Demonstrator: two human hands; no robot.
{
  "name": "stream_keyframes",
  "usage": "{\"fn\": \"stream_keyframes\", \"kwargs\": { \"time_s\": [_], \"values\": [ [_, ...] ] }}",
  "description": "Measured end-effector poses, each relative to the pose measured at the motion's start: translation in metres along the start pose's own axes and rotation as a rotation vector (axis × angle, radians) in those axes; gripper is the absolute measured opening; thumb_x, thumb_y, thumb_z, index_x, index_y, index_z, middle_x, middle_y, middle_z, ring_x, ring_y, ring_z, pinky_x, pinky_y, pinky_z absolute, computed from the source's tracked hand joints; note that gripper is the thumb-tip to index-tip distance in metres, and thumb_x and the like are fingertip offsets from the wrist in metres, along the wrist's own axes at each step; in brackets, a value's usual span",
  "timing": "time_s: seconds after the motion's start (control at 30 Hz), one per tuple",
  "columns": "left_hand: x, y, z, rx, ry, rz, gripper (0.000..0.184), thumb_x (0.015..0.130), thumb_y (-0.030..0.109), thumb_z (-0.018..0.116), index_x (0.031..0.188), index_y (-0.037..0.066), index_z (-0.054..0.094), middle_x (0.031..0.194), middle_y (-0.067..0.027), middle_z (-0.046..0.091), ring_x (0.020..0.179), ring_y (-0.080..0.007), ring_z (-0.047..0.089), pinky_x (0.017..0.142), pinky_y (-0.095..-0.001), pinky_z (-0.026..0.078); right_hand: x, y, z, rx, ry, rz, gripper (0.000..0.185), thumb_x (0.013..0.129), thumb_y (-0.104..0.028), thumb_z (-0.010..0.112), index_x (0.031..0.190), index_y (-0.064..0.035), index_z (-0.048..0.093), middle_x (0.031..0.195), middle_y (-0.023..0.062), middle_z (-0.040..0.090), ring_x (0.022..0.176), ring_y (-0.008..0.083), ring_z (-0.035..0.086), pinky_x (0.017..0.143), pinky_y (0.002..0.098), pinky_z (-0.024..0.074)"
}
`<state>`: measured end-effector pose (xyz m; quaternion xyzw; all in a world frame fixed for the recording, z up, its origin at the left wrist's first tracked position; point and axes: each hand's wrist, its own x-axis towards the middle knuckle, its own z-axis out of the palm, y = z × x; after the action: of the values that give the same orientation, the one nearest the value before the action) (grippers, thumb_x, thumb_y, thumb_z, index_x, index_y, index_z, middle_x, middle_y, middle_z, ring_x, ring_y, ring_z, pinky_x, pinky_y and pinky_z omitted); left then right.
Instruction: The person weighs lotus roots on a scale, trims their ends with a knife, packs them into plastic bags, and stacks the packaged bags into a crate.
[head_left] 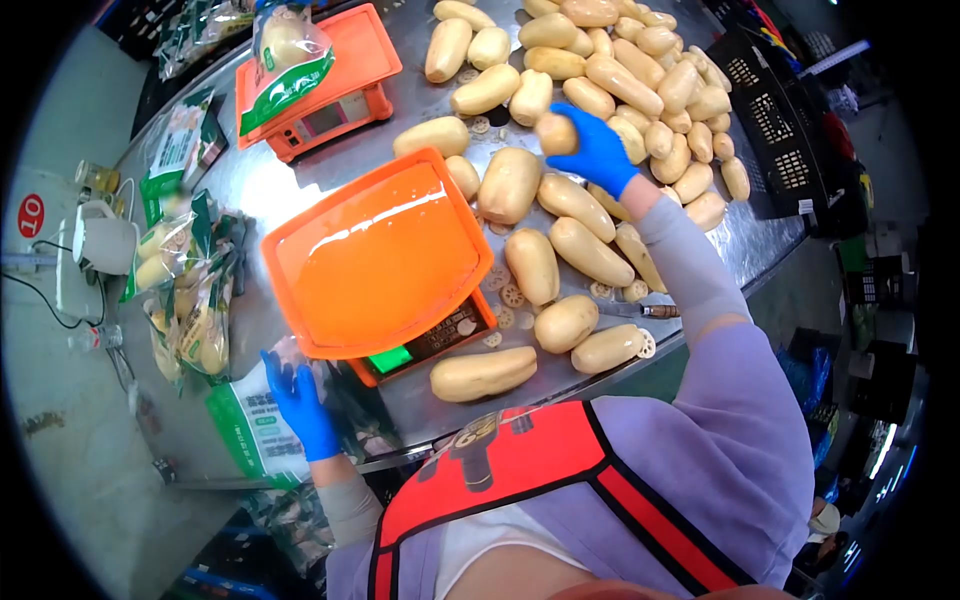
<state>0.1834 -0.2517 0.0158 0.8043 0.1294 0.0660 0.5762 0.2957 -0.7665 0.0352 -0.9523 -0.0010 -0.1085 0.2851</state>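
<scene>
Right hand (598, 148) wraps lotus root (556, 134), fingertips partly hidden, toward surface's (330, 172) right edge, beside root pile (640, 75). Left hand (303, 408), fingers parted, at near-left corner over printed bag (265, 432); pinching it? Cannot tell. Filled bag (287, 48) on far scale (358, 48): top cut off.

Blue gloves (592, 146) — lilac sleeves (748, 405) — red, black-edged apron (550, 442).

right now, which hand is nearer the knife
Right. The right hand is just beyond the knife, around a lotus root; the left hand is farther, past the nearer orange scale, by a flat bag.
</scene>
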Motion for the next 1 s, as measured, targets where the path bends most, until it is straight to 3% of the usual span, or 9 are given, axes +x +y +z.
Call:
{"fn": "stream_keyframes", "kwargs": {
  "time_s": [0.1, 0.17, 0.37, 0.43, 0.53, 0.6, 0.7, 0.93, 1.0],
  "values": [
    [-0.004, -0.008, -0.011, -0.012, -0.022, 0.023, 0.058, 0.086, 0.009, 0.053, 0.138, 0.005, 0.028, 0.135, -0.0128, 0.037, 0.115, -0.0222, 0.042, 0.096, -0.0343, 0.034, -0.003, 0.004, 0.024, -0.167, -0.018, -0.046, 0.069, 0.065, -0.033, 0.071, 0.127, -0.0160, 0.043, 0.121, 0.0151, 0.051, 0.111, 0.0319, 0.049, 0.094, 0.0395, 0.0391],
    [-0.005, -0.021, -0.018, -0.039, -0.044, 0.022, 0.057, 0.086, 0.010, 0.053, 0.138, 0.005, 0.028, 0.135, -0.0121, 0.037, 0.114, -0.0211, 0.043, 0.095, -0.0337, 0.035, -0.007, 0.006, 0.031, -0.113, 0.064, 0.041, 0.075, 0.065, -0.030, 0.072, 0.131, -0.0121, 0.039, 0.125, 0.0163, 0.048, 0.115, 0.0317, 0.046, 0.098, 0.0386, 0.0370],
    [-0.008, -0.052, -0.024, -0.177, -0.078, -0.035, 0.057, 0.086, 0.006, 0.050, 0.139, 0.008, 0.028, 0.136, -0.0127, 0.036, 0.116, -0.0234, 0.040, 0.096, -0.0339, 0.035, -0.028, 0.025, 0.014, -0.061, 0.089, -0.028, 0.080, 0.071, -0.038, 0.070, 0.136, -0.0110, 0.031, 0.128, 0.0170, 0.045, 0.117, 0.0310, 0.045, 0.098, 0.0385, 0.0358],
    [-0.011, -0.047, -0.023, -0.169, -0.074, -0.022, 0.056, 0.086, 0.006, 0.050, 0.138, 0.008, 0.029, 0.136, -0.0129, 0.036, 0.116, -0.0231, 0.040, 0.096, -0.0339, 0.035, -0.036, 0.037, -0.010, 0.112, 0.116, 0.157, 0.077, 0.073, -0.039, 0.069, 0.135, -0.0102, 0.034, 0.126, 0.0174, 0.047, 0.116, 0.0291, 0.046, 0.097, 0.0363, 0.0371],
    [-0.018, -0.029, -0.021, -0.060, -0.038, 0.047, 0.056, 0.086, 0.006, 0.049, 0.138, 0.008, 0.029, 0.136, -0.0131, 0.036, 0.116, -0.0235, 0.040, 0.096, -0.0343, 0.034, -0.041, 0.078, -0.047, 0.137, 0.355, 0.380, 0.077, 0.074, -0.039, 0.070, 0.133, -0.0033, 0.036, 0.121, 0.0196, 0.051, 0.111, 0.0283, 0.051, 0.093, 0.0349, 0.0402],
    [-0.027, -0.019, -0.020, -0.016, -0.006, 0.061, 0.052, 0.089, 0.013, 0.051, 0.136, 0.001, 0.031, 0.136, -0.0125, 0.037, 0.117, -0.0212, 0.041, 0.098, -0.0331, 0.033, -0.037, 0.119, -0.070, 0.210, 0.493, 0.484, 0.082, 0.071, -0.039, 0.072, 0.131, 0.0018, 0.035, 0.121, 0.0218, 0.050, 0.112, 0.0279, 0.050, 0.093, 0.0336, 0.0403],
    [-0.044, -0.012, -0.012, 0.011, 0.066, 0.060, 0.056, 0.086, 0.008, 0.051, 0.138, 0.006, 0.029, 0.136, -0.0129, 0.036, 0.117, -0.0245, 0.040, 0.097, -0.0350, 0.034, -0.024, 0.162, -0.105, 0.285, 0.566, 0.635, 0.087, 0.068, -0.038, 0.074, 0.132, 0.0028, 0.032, 0.126, 0.0232, 0.046, 0.115, 0.0288, 0.048, 0.095, 0.0342, 0.0383],
    [-0.103, 0.025, 0.040, 0.092, 0.162, 0.044, 0.052, 0.088, 0.005, 0.049, 0.136, 0.002, 0.030, 0.138, -0.0137, 0.034, 0.121, -0.0229, 0.038, 0.099, -0.0345, 0.031, 0.027, 0.250, -0.107, 0.295, 0.652, 0.574, 0.100, 0.062, -0.045, 0.075, 0.135, -0.0005, 0.023, 0.128, 0.0249, 0.043, 0.117, 0.0345, 0.044, 0.097, 0.0381, 0.0374],
    [-0.114, 0.040, 0.058, 0.086, 0.188, 0.018, 0.052, 0.089, 0.001, 0.047, 0.137, 0.001, 0.028, 0.139, -0.0141, 0.031, 0.123, -0.0220, 0.035, 0.101, -0.0338, 0.029, 0.039, 0.235, -0.109, 0.247, 0.603, 0.632, 0.105, 0.060, -0.045, 0.077, 0.136, 0.0002, 0.021, 0.129, 0.0248, 0.041, 0.118, 0.0332, 0.044, 0.097, 0.0370, 0.0373]
  ]
}}
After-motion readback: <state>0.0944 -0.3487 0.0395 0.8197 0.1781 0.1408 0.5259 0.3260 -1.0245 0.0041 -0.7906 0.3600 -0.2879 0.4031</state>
